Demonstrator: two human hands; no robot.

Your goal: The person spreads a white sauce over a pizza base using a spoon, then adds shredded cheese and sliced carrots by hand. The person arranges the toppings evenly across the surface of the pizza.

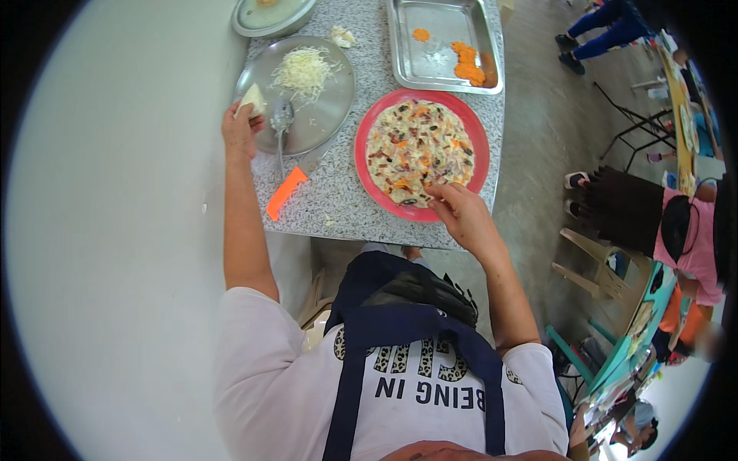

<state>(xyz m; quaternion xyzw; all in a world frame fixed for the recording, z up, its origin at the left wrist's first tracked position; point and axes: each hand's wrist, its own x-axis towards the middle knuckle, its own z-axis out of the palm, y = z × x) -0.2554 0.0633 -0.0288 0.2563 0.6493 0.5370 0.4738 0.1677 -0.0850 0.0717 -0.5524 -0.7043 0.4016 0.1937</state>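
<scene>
My left hand [241, 132] grips a pale wedge [252, 100] at the left edge of a round metal tray [329, 123]. On that tray lies a heap of fine pale shreds [303, 72], and a metal spoon [281, 121] rests with its handle over the near rim. My right hand [464, 213] has its fingertips pinched at the near right edge of a round, flat, creamy dish [419, 150] topped with orange, brown and dark bits. Whatever is between those fingers is too small to make out. A red plate [369, 183] carries the dish.
A knife with an orange handle [287, 194] lies near the table's front edge. Behind the plate, a rectangular metal tray [446, 83] holds orange slices [469, 65]. A lidded pot [273, 17] stands at the far left. The wall [115, 230] borders the left side; people are off to the right.
</scene>
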